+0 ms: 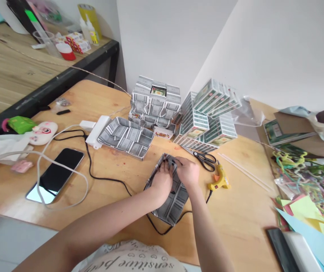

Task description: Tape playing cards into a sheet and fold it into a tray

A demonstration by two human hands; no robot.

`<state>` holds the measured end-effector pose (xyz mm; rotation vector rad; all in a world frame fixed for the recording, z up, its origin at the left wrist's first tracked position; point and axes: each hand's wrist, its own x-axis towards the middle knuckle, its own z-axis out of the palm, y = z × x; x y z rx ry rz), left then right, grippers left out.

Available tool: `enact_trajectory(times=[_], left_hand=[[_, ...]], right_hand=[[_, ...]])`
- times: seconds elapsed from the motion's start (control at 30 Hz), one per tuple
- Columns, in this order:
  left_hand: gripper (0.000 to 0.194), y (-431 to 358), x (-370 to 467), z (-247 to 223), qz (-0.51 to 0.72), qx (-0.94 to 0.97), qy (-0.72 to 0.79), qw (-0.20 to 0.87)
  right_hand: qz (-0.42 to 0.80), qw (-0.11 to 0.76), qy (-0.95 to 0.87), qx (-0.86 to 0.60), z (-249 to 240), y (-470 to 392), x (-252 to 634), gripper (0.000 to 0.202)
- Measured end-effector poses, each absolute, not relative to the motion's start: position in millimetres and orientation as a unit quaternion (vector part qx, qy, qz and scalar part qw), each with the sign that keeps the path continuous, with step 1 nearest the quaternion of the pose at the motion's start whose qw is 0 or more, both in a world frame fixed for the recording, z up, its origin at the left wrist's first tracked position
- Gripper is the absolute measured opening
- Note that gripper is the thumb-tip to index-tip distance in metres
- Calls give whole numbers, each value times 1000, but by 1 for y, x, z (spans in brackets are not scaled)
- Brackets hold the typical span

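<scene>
A shallow tray made of grey patterned playing cards lies on the wooden table in front of me. My left hand reaches inside it, fingers stretched out and pressed down near the far end. Beside it, my right hand bends its fingers at the tray's far right edge, around a small dark piece that I cannot make out. A similar card tray sits further left. Behind stands a larger card-covered box. Black scissors and a yellow glue gun lie right of my hands.
Stacked card boxes stand at the back right. A phone, looped white cable and power strip lie left. A black cord passes under the near tray. Coloured paper and yarn scraps fill the right side.
</scene>
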<state>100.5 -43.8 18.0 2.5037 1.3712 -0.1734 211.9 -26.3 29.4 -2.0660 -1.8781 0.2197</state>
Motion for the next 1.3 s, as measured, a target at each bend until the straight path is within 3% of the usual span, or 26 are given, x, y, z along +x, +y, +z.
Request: enact_trajectory(times=[0.2, 0.3, 0.37, 0.5, 0.6, 0.8, 0.97, 1.3], left_hand=[[74, -45, 94, 25, -16, 869, 469, 159], [33, -41, 82, 34, 72, 881, 427, 190], [20, -35, 75, 40, 150, 871, 424, 198], [40, -20, 68, 42, 281, 811, 488, 163], [50, -11, 70, 39, 307, 787, 512, 159], [28, 3, 66, 43, 214, 807, 523, 172], [32, 7, 64, 46, 128, 804, 544, 203], [33, 4, 66, 38, 170, 807, 528, 203]], right_hand=[[66, 141, -670, -725, 35, -22, 212, 26], [77, 152, -670, -723, 36, -21, 213, 26], [82, 163, -675, -715, 36, -21, 214, 27], [80, 180, -684, -702, 34, -23, 214, 31], [75, 190, -687, -697, 33, -24, 214, 32], [77, 204, -690, -690, 32, -27, 216, 35], [89, 245, -704, -661, 29, -28, 219, 37], [85, 265, -712, -644, 29, -28, 221, 40]])
